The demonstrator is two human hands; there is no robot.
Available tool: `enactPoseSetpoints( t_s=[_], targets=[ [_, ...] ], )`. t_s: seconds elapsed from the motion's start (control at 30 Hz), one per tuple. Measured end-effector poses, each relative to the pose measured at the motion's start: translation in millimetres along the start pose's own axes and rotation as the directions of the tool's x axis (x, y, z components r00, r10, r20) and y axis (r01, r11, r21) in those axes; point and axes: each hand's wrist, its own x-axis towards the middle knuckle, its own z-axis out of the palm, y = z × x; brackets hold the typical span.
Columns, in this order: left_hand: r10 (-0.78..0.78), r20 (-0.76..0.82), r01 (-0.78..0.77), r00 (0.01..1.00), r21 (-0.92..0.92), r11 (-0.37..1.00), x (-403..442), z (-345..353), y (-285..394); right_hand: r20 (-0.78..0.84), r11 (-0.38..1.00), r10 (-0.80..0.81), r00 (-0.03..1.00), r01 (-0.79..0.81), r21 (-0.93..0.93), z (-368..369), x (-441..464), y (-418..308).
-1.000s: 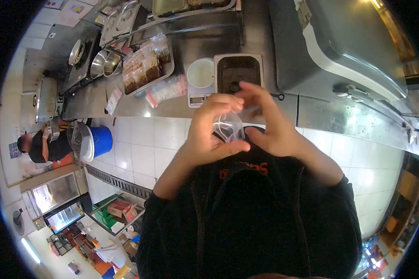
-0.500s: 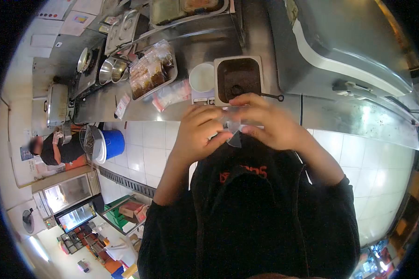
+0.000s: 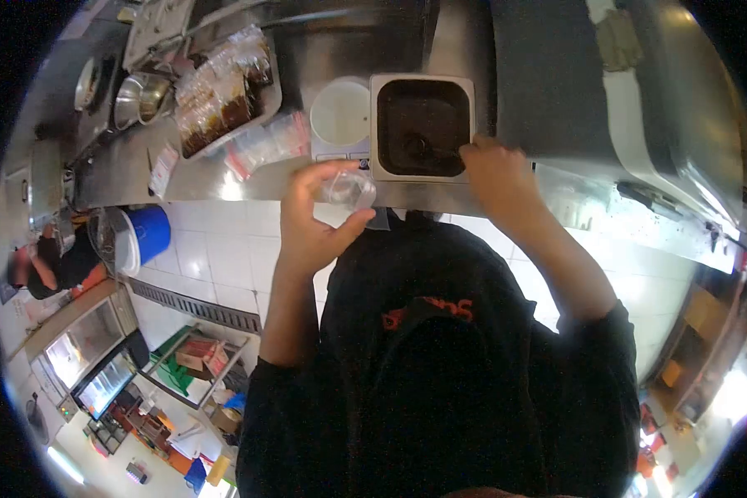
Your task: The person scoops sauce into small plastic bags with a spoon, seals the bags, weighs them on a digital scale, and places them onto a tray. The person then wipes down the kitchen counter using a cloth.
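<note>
Left hand [image 3: 310, 222] grips a clear bag [image 3: 355, 191], out at the pan's seven-to-eight o'clock! Right hand [image 3: 500, 176] closes on the ladle [image 3: 446, 153] at four o'clock, its bowl in the dark-filled pan [image 3: 423, 78]; white tub [image 3: 340, 112] sits at nine.

Fisheye view with curved edges and black corners; bright highlights on the steel counter [image 3: 249, 181], glare from windows and lamps at the margins, dark clothing [image 3: 440, 390] losing detail, slight blur.

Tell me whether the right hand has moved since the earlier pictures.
Yes: judged against the steel pan, the right hand has moved up and rightward, from the left hand to the pan's right rim.
</note>
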Motion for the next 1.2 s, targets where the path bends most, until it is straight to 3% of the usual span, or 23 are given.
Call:
enactPoseSetpoints(
  t_s=[0.07, 0.27, 0.37, 0.47, 0.57, 0.67, 0.77, 0.97, 1.2],
  targets=[
    [-0.088, -0.025, 0.087, 0.996, -0.046, 0.995, -0.7, 1.5, -7.8, -0.161, 0.997, -0.062, 0.985, 0.068, 0.032, -7.5, -6.1, 4.2],
    [-0.134, 0.027, 0.135, 0.991, -0.034, 0.990, 4.5, 5.8, -30.5, -0.279, 0.998, -0.052, 0.959, 0.063, 0.030, 5.6, 6.4, 2.2],
    [-0.104, -0.029, 0.104, 0.994, 0.011, 0.995, 8.0, 8.9, -37.3, -0.289, 0.997, -0.078, 0.954, 0.082, 0.001, 19.0, 19.5, -1.1],
    [-0.098, -0.049, 0.099, 0.994, 0.030, 0.995, 8.6, 9.9, -43.8, -0.170, 0.981, -0.190, 0.967, 0.178, -0.082, 25.2, 28.4, 0.1],
    [-0.106, -0.035, 0.107, 0.994, 0.031, 0.994, 10.7, 7.8, -44.5, -0.094, 0.983, -0.176, 0.980, 0.179, 0.028, 22.0, 26.2, -4.4],
    [-0.108, -0.044, 0.108, 0.993, -0.003, 0.994, 9.8, 8.9, -50.5, -0.012, 0.950, -0.007, 1.000, 0.010, 0.313, 14.7, 20.2, 0.9],
    [-0.122, -0.032, 0.122, 0.992, -0.004, 0.993, 8.4, 8.5, -56.2, 0.046, 0.828, 0.099, 0.994, -0.108, 0.550, 18.2, 12.1, 15.4],
    [-0.190, -0.040, 0.182, 0.981, -0.155, 0.971, 1.7, 17.1, -63.9, 0.110, 0.648, 0.215, 0.970, -0.226, 0.728, 38.2, -9.3, 28.8],
    [-0.193, -0.093, 0.172, 0.977, -0.194, 0.966, -4.3, 25.5, -73.7, 0.113, 0.592, 0.327, 0.938, -0.297, 0.749, 46.6, -25.1, 26.5]
  ],
)
